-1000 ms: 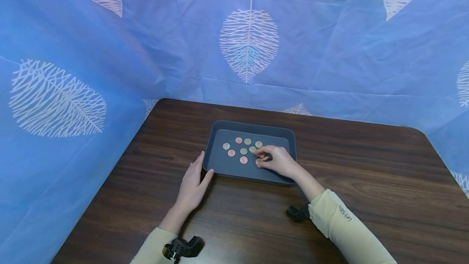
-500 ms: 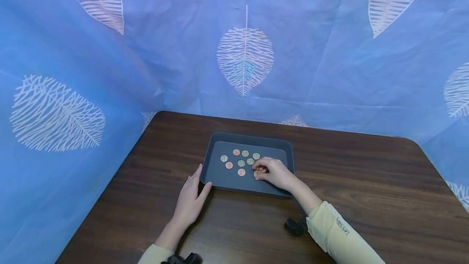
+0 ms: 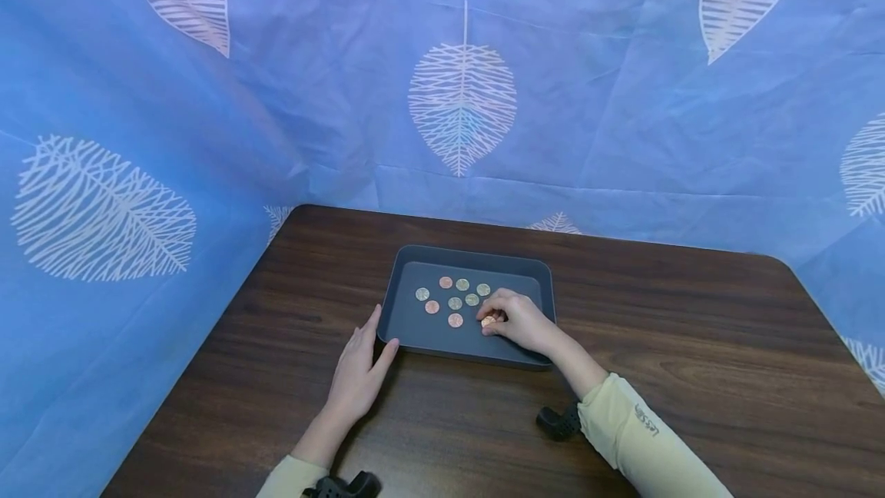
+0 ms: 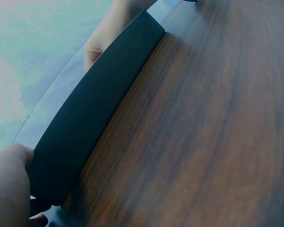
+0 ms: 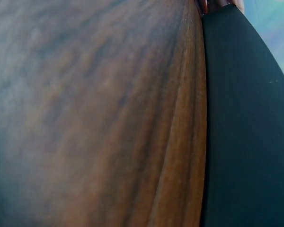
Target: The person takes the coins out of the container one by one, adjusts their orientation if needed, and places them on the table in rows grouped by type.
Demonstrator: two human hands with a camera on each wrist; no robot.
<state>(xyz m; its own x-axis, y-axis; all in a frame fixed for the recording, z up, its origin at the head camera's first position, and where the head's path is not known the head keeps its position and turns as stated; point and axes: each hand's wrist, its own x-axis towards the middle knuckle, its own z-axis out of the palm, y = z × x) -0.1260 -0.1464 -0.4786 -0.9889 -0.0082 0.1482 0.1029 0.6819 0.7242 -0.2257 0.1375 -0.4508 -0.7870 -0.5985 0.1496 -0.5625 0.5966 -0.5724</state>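
A shallow dark grey tray (image 3: pixel 429 338) lies on the wooden table. Inside it, near its right front part, my right hand (image 3: pixel 524 323) pinches a copper-coloured coin (image 3: pixel 488 321) between thumb and fingertips, low over the tray floor. Several other coins lie flat to the left: a copper one (image 3: pixel 455 320) closest to the front, a yellowish one (image 3: pixel 472 300) near my fingertips, and a silvery one (image 3: pixel 422 294) farthest left. My left hand (image 3: pixel 356 375) touches the tray's left front corner, fingers straight along the left side and thumb at the front wall. The wrist views show the tray's outer wall, which hides the coins.
The dark wooden table (image 3: pixel 657 329) extends well to the right of the tray. A blue cloth (image 3: pixel 332 83) with white leaf prints hangs behind and to the left. Black wrist cameras, such as the right one (image 3: pixel 558 423), sit below both hands.
The head view has tilted, so the scene sits slightly lower in it. My right thumb and fingertips have drawn together on the copper coin, which is now slightly shifted. The left hand stays at the corner.
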